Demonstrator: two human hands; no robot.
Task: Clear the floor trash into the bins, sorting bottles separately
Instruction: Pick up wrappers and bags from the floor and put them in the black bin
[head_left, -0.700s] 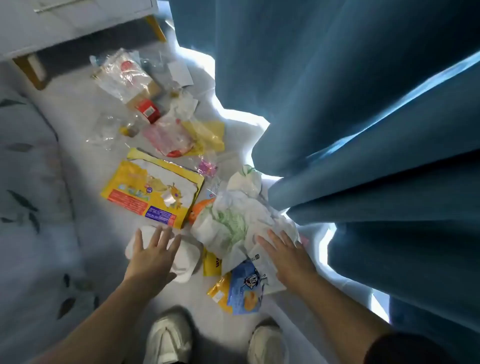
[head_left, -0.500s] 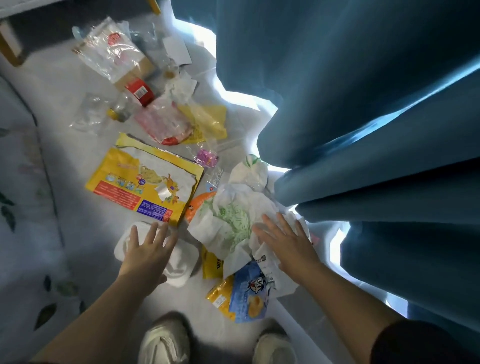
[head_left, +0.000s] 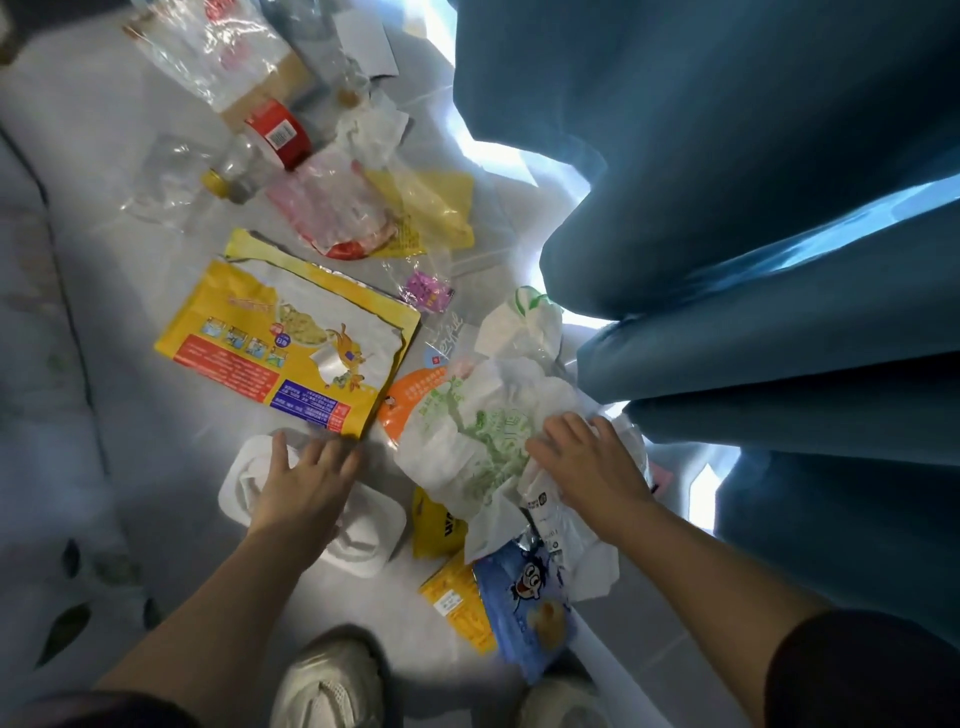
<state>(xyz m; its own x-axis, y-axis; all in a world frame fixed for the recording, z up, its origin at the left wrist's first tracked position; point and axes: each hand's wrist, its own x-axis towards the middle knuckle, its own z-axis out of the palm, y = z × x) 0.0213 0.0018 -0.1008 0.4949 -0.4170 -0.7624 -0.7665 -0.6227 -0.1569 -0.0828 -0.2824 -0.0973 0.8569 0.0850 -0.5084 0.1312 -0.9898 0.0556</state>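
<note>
The left grip (head_left: 301, 483) lies released on the white tray (head_left: 363, 540) and the right grip (head_left: 587, 467) clenches the crumpled white bag (head_left: 467, 441) on the floor (head_left: 171, 415) by the curtain (head_left: 727, 208), so best bunch each fully before lifting, leaving the yellow-capped bottle (head_left: 234, 174) farther off for its own bin.

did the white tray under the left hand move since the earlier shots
No. The white plastic tray still lies just below the yellow foil bag, at its lower corner and under the left hand; only the camera shifted.
</note>
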